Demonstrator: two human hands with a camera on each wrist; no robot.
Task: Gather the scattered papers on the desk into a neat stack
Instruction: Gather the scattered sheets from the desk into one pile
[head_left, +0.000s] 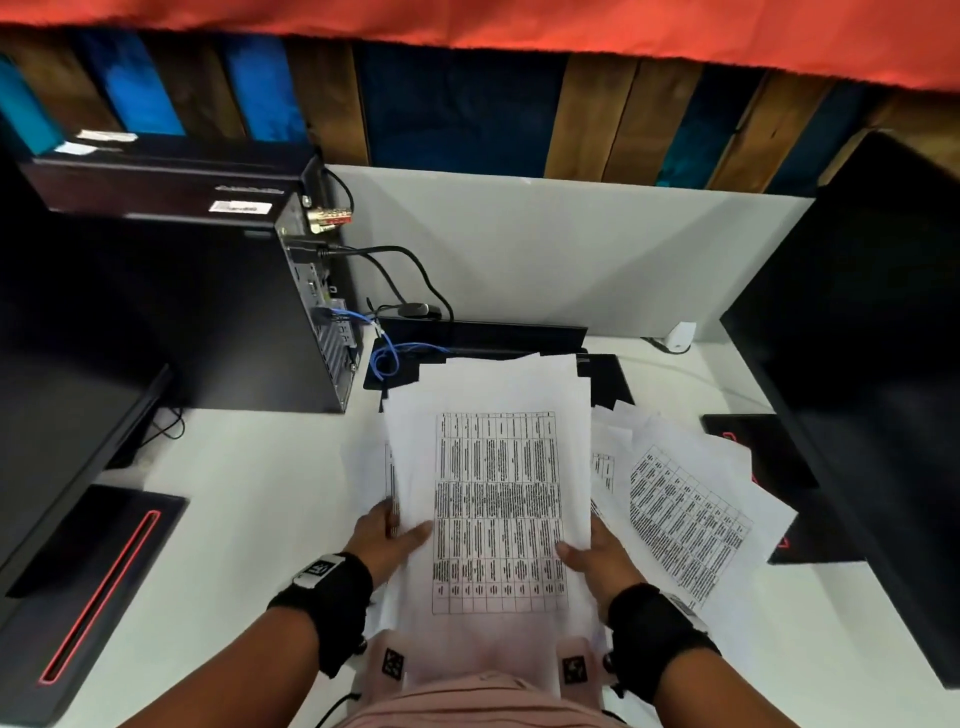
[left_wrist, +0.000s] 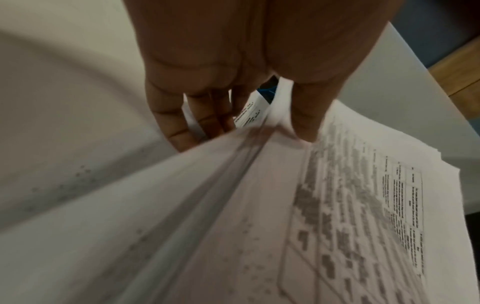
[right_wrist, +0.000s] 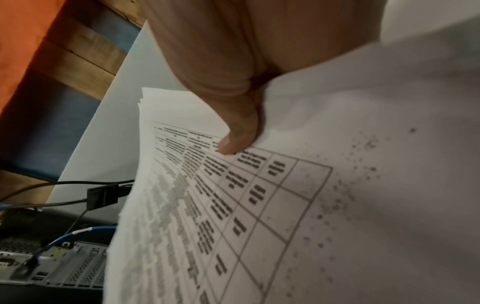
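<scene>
Two big items logged first: white desk top (head_left: 249, 493), then my held sheaf of white printed table sheets (head_left: 498, 509), raised over it, left hand (head_left: 387, 543) and right hand (head_left: 597, 558) pinching its side edges. Loose printed sheets (head_left: 685, 514) lie beside, right. Gathering underway; next, I judge, collect those and square edges.

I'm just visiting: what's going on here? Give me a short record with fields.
Setting: white desk between dark monitors
Held: bundle of papers with printed tables
Left hand: grips the bundle's left edge
Right hand: grips its right edge, thumb on top
Still loose: fanned sheets lying on the desk, right of the bundle
Behind: computer tower with cables
</scene>
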